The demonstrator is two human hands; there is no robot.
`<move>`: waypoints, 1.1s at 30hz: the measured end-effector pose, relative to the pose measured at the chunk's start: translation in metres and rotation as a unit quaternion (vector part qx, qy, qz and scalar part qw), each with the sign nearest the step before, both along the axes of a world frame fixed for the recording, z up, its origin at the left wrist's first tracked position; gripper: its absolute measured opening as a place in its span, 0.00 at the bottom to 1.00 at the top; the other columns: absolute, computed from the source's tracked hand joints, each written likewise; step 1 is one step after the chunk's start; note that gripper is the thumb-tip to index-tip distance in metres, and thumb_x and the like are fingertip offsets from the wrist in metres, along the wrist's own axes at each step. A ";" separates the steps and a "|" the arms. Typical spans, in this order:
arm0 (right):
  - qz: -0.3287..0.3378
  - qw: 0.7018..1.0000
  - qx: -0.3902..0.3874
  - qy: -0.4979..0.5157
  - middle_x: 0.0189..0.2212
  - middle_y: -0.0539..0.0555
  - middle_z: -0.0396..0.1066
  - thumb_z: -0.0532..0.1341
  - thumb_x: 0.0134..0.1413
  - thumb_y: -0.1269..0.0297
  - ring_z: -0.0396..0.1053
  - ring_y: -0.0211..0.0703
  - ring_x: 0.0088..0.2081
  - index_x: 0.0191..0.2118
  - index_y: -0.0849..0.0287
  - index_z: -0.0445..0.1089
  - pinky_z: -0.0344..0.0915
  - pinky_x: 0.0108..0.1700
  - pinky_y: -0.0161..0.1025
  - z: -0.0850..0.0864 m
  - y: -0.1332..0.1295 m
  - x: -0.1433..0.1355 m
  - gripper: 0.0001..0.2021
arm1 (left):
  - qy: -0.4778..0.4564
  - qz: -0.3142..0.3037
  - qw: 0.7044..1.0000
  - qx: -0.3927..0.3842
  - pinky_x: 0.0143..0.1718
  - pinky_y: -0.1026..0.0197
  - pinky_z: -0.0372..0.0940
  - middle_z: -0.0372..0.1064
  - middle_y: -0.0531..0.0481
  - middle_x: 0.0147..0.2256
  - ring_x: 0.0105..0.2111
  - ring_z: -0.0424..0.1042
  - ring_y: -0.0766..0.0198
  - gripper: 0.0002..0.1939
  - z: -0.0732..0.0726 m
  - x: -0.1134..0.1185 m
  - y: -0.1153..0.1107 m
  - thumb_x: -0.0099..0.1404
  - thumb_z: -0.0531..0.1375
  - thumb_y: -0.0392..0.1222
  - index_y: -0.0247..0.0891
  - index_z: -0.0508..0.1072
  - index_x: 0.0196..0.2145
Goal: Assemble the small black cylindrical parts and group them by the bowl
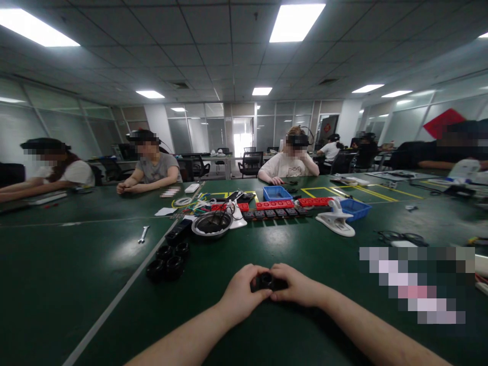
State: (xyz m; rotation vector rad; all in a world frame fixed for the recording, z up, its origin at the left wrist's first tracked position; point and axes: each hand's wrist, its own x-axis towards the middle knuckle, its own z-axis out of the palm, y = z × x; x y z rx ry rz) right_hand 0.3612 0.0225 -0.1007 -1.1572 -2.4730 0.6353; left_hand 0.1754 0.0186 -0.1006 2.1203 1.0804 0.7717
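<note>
Both my hands are closed around a small black part with a round opening on top (266,279), low over the green table in front of me. From the left side, my left hand (246,287) wraps it with thumb and fingers. My right hand (295,285) grips it from the right, its thumb close to the left thumb. Much of the part is hidden by my fingers, and its kind cannot be made out. Left of my hands stands a cluster of several black round parts with hollow tops (168,263).
Farther off lie a metal bowl (196,230), a blue bin (277,193), another blue bin (356,209), red strips (274,205), a white clamp base (335,223) and tangled cables. A wrench (144,234) lies on the left. Several people sit around the table (244,340).
</note>
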 end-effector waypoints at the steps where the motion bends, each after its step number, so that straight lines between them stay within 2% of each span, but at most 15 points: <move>1: 0.002 1.000 -0.004 0.005 0.31 0.50 0.64 0.63 0.43 0.61 0.61 0.41 0.35 0.35 0.59 0.68 0.57 0.36 0.34 0.000 0.001 0.001 0.11 | -0.001 0.001 1.000 -0.001 0.31 0.65 0.55 0.63 0.53 0.32 0.30 0.61 0.65 0.17 0.000 0.000 0.000 0.49 0.62 0.38 0.42 0.69 0.39; 6: -0.099 0.994 0.018 -0.031 0.26 0.50 0.65 0.66 0.36 0.56 0.61 0.40 0.30 0.29 0.62 0.67 0.54 0.29 0.32 -0.006 -0.001 -0.008 0.16 | -0.001 0.017 1.000 -0.008 0.30 0.65 0.55 0.62 0.53 0.31 0.30 0.61 0.65 0.15 0.000 0.003 -0.002 0.47 0.63 0.37 0.40 0.69 0.36; 9: -0.143 0.984 0.068 -0.084 0.26 0.52 0.66 0.62 0.39 0.53 0.62 0.41 0.29 0.30 0.61 0.66 0.53 0.29 0.34 -0.007 -0.007 -0.018 0.16 | -0.001 0.037 0.999 -0.005 0.30 0.65 0.55 0.62 0.54 0.31 0.30 0.61 0.65 0.14 0.000 0.004 -0.002 0.47 0.62 0.37 0.39 0.69 0.35; 12: -0.151 0.977 0.102 -0.111 0.28 0.54 0.67 0.60 0.43 0.53 0.63 0.44 0.32 0.33 0.61 0.66 0.54 0.34 0.37 -0.006 -0.012 -0.023 0.16 | -0.003 0.044 0.999 -0.006 0.31 0.64 0.55 0.62 0.53 0.30 0.30 0.61 0.64 0.13 -0.001 0.004 -0.003 0.48 0.62 0.37 0.39 0.68 0.35; 15: -0.128 0.985 0.083 -0.080 0.32 0.54 0.67 0.62 0.40 0.54 0.63 0.46 0.35 0.37 0.61 0.66 0.56 0.37 0.39 -0.003 -0.012 -0.019 0.18 | -0.014 0.038 0.999 0.007 0.33 0.63 0.56 0.63 0.52 0.33 0.33 0.62 0.63 0.14 0.000 0.003 -0.002 0.48 0.62 0.37 0.39 0.69 0.35; 18: -0.068 0.997 0.015 -0.024 0.34 0.52 0.66 0.64 0.39 0.59 0.62 0.45 0.37 0.39 0.59 0.66 0.57 0.38 0.38 0.003 -0.008 -0.009 0.18 | -0.026 0.013 0.999 0.017 0.37 0.63 0.56 0.63 0.51 0.35 0.37 0.61 0.61 0.15 0.000 0.001 -0.001 0.49 0.62 0.37 0.40 0.69 0.37; 21: -0.005 0.999 -0.047 0.023 0.33 0.50 0.65 0.63 0.42 0.66 0.62 0.42 0.37 0.37 0.60 0.68 0.58 0.39 0.36 0.008 -0.003 -0.001 0.12 | -0.026 -0.020 0.999 -0.006 0.35 0.63 0.57 0.63 0.52 0.35 0.35 0.62 0.63 0.16 -0.002 -0.001 0.001 0.51 0.61 0.37 0.41 0.69 0.40; 24: 0.016 0.996 -0.070 0.056 0.31 0.49 0.66 0.62 0.43 0.68 0.63 0.40 0.35 0.36 0.61 0.68 0.58 0.38 0.35 0.006 0.002 0.002 0.10 | -0.029 -0.017 0.999 -0.020 0.33 0.64 0.57 0.62 0.52 0.35 0.32 0.61 0.64 0.21 -0.004 -0.001 0.002 0.50 0.62 0.36 0.41 0.67 0.44; 26: -0.007 0.996 -0.068 0.058 0.30 0.49 0.66 0.63 0.42 0.67 0.63 0.39 0.33 0.35 0.62 0.68 0.57 0.34 0.33 0.001 0.002 0.001 0.10 | -0.032 -0.010 0.999 -0.019 0.32 0.65 0.56 0.61 0.52 0.34 0.31 0.61 0.65 0.22 -0.004 0.000 0.002 0.49 0.62 0.36 0.41 0.67 0.44; 28: -0.059 0.996 -0.050 0.032 0.28 0.49 0.65 0.65 0.39 0.63 0.62 0.38 0.30 0.32 0.62 0.67 0.56 0.30 0.32 -0.004 0.000 -0.004 0.12 | -0.028 -0.009 0.999 -0.015 0.31 0.65 0.55 0.61 0.53 0.33 0.30 0.60 0.65 0.20 -0.003 0.002 0.001 0.48 0.62 0.35 0.41 0.68 0.41; 31: -0.141 0.989 0.018 -0.033 0.27 0.50 0.65 0.64 0.37 0.59 0.61 0.39 0.28 0.30 0.61 0.64 0.53 0.28 0.33 -0.008 -0.005 -0.014 0.14 | -0.015 0.010 1.000 -0.012 0.30 0.65 0.55 0.60 0.53 0.31 0.29 0.59 0.66 0.15 -0.002 0.004 -0.001 0.48 0.62 0.35 0.39 0.69 0.37; 33: -0.165 0.981 0.069 -0.078 0.27 0.51 0.66 0.63 0.39 0.58 0.62 0.40 0.29 0.30 0.61 0.64 0.53 0.30 0.34 -0.008 -0.010 -0.021 0.13 | -0.010 0.026 1.000 -0.011 0.30 0.65 0.55 0.60 0.53 0.31 0.29 0.59 0.65 0.15 -0.002 0.005 -0.002 0.48 0.61 0.35 0.39 0.68 0.36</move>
